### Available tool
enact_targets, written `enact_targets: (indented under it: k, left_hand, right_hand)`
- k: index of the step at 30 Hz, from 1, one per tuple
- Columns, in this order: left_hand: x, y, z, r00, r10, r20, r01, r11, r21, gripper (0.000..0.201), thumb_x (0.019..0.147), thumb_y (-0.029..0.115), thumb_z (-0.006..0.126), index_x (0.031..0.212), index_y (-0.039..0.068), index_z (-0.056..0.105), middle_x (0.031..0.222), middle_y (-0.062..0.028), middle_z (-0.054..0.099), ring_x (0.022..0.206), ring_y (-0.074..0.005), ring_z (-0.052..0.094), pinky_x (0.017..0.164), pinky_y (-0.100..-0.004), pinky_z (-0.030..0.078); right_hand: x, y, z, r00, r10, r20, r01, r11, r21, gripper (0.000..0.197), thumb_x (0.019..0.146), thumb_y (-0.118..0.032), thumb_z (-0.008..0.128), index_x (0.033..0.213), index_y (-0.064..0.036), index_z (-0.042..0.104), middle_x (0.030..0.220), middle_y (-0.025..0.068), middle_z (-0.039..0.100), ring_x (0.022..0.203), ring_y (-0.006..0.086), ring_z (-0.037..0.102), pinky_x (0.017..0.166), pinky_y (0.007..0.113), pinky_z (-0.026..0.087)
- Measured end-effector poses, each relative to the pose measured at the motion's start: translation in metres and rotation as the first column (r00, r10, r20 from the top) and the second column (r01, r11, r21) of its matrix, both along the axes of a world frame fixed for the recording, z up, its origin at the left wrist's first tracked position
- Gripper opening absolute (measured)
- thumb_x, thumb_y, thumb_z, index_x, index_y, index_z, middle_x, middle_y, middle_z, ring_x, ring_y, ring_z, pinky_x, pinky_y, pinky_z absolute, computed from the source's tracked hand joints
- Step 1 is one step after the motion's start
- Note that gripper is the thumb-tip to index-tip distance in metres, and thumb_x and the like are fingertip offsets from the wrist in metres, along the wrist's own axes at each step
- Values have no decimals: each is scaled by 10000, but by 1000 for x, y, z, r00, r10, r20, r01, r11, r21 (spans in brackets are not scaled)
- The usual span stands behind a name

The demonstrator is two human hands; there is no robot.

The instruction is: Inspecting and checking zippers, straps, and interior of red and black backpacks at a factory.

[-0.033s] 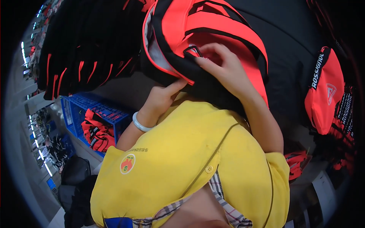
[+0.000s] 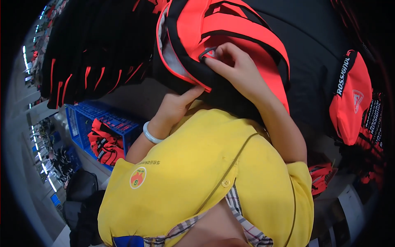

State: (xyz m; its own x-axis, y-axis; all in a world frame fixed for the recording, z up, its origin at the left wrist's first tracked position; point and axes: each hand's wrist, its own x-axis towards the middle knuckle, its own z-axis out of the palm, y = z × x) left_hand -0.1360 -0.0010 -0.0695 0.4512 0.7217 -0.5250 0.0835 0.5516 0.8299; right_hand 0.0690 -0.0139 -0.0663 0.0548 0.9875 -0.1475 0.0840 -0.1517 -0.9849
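Observation:
A red and black bag (image 2: 230, 29) lies in front of me, its side opening spread so that a pale grey lining (image 2: 169, 53) shows. My left hand (image 2: 176, 108) is closed at the lower end of the opening, pinching the red-trimmed edge (image 2: 196, 82); its lower fingers are partly hidden. Over the black panel, my right hand (image 2: 242, 74) has thumb and forefinger pinched on a small dark loop (image 2: 203, 53) near the opening. A small pale and red patch shows beside the loop. Broad red straps (image 2: 242, 28) arch across the bag beyond my right hand.
A row of black items with red strips (image 2: 98, 53) fills the far left. Below it, a blue crate (image 2: 78, 123) holds red and black fabric pieces (image 2: 105, 142). At right is a red pouch (image 2: 349, 103), with more red and black items behind it. The bag rests on a dark surface (image 2: 312, 53).
My right hand has shifted slightly left and its thumb and forefinger have come closer on the dark loop, which has tilted. The bag's opening edge has moved slightly right; my left hand stays nearly still.

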Motion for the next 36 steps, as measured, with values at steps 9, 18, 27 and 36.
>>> enact_targets:
  k: [9,18,27,36]
  left_hand:
    - [9,6,35,927,-129,351,118,992,52,493,1025,378,338,1222,-29,536,1080,-190,640,1052,-230,603,903,-353,476]
    - [45,146,59,930,-38,-366,360,-105,927,377,969,411,462,1103,92,613,1155,-99,599,1187,-320,502,1060,-433,298]
    - [148,144,85,919,-386,-84,147,136,980,358,943,326,582,756,21,556,588,-11,353,536,-84,357,502,-249,309]
    - [171,196,158,729,-615,-299,643,468,606,483,985,412,452,1089,-29,619,941,-123,662,868,-184,607,796,-283,469]
  right_hand:
    - [70,-11,21,808,-97,-581,184,979,93,100,874,-113,538,904,-18,530,908,38,509,883,109,481,853,228,376]
    - [88,-43,34,808,-142,-571,266,954,140,169,869,-190,538,798,-49,480,858,29,473,811,112,415,796,222,342]
    - [127,-52,126,516,-720,465,314,664,678,239,957,-202,553,1082,0,578,991,64,607,922,124,561,800,230,422]
    - [197,-79,205,504,-655,563,217,727,652,294,945,-211,599,741,-4,555,665,-73,408,629,18,355,538,206,269]
